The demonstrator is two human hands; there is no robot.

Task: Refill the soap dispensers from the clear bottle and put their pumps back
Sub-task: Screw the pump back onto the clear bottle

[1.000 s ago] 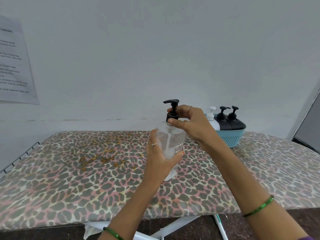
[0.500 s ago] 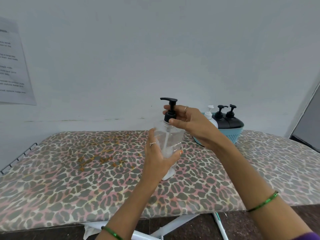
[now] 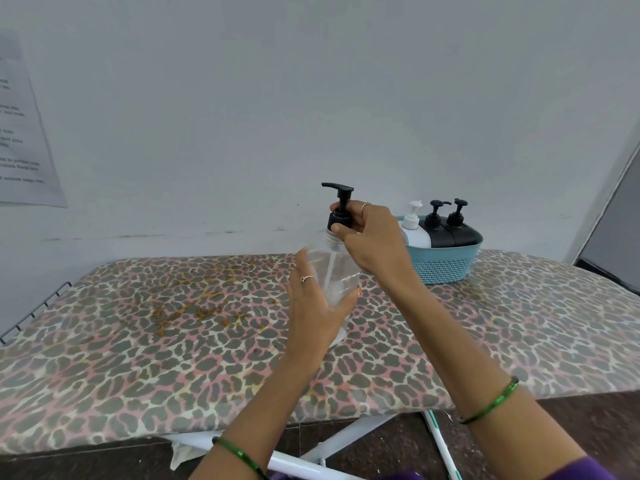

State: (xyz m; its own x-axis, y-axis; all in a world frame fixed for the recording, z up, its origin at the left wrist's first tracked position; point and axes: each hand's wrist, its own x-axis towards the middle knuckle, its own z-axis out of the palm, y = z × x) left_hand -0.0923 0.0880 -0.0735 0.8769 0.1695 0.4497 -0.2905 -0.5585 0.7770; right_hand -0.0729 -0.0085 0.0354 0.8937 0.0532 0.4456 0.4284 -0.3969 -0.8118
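Clear plastic pump bottle [image 3: 334, 271] stands upright on the leopard-print padded board [image 3: 173, 334], near centre. Black pump head [image 3: 340, 211] sits on its neck, spout pointing to 9 o'clock. Left hand [image 3: 318, 306] wraps the bottle body from the 6 o'clock side; right hand [image 3: 372, 237] pinches the pump collar from 3 o'clock. Light blue perforated plastic basket [image 3: 445, 266] rests on the board at 2 o'clock from the bottle, near the wall. In the basket: white pump dispenser [image 3: 414, 232] leftmost, two black pump dispensers [image 3: 446, 230] to its right. Printed paper sheet [image 3: 24, 133] on the wall at 10 o'clock. White metal legs [image 3: 349, 441] under the board's front edge.
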